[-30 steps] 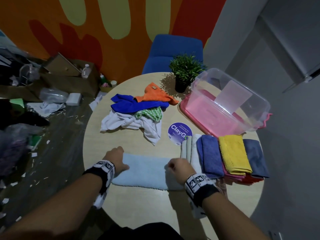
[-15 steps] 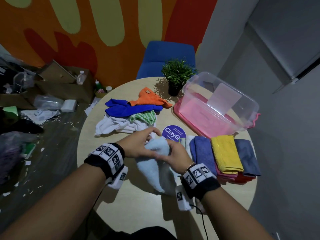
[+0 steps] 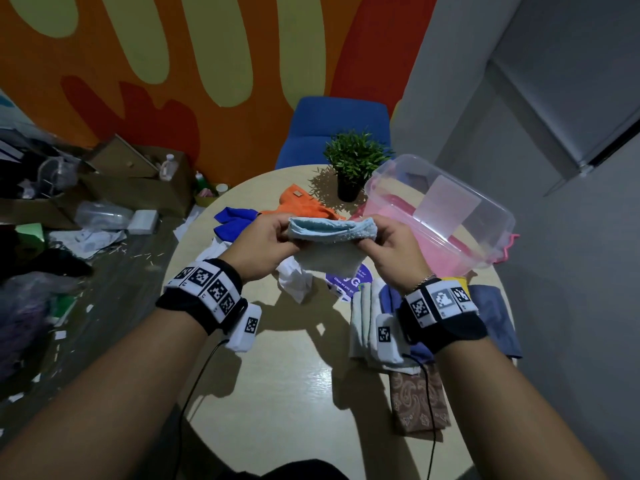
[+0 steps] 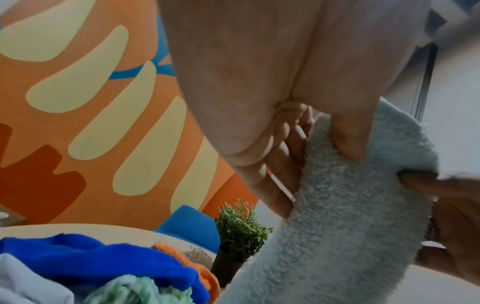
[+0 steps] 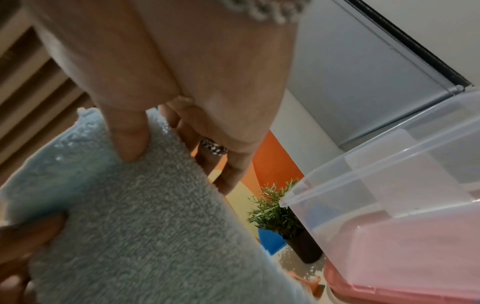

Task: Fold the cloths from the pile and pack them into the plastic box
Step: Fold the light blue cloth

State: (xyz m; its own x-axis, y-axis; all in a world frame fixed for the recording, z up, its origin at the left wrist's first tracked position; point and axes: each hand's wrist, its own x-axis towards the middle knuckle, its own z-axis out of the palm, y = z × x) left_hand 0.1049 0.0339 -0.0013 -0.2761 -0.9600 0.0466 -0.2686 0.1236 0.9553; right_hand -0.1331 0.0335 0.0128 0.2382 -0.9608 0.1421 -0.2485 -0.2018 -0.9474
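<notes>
A light blue fluffy cloth [image 3: 330, 244], folded over, hangs in the air above the round table [image 3: 298, 382]. My left hand [image 3: 265, 244] pinches its left end and my right hand [image 3: 391, 247] pinches its right end. The left wrist view shows the cloth [image 4: 350, 216] under my thumb, and the right wrist view shows the cloth [image 5: 135, 216] the same way. The unfolded pile [image 3: 242, 220] of blue, orange, green and white cloths lies behind my hands. The clear plastic box [image 3: 446, 216] stands at the back right. Folded cloths [image 3: 491, 313] lie in a row under my right wrist.
A potted plant [image 3: 353, 164] stands beside the box at the table's far edge. A purple round sticker [image 3: 349, 282] sits mid-table. A brown patterned cloth [image 3: 419, 403] lies near the front right. A blue chair [image 3: 339, 129] is behind the table; cardboard and litter [image 3: 104, 202] cover the floor at left.
The light blue cloth lay flat on the table under both hands. I gathered its ends together, lifted it, and now hold it folded in the air between both hands.
</notes>
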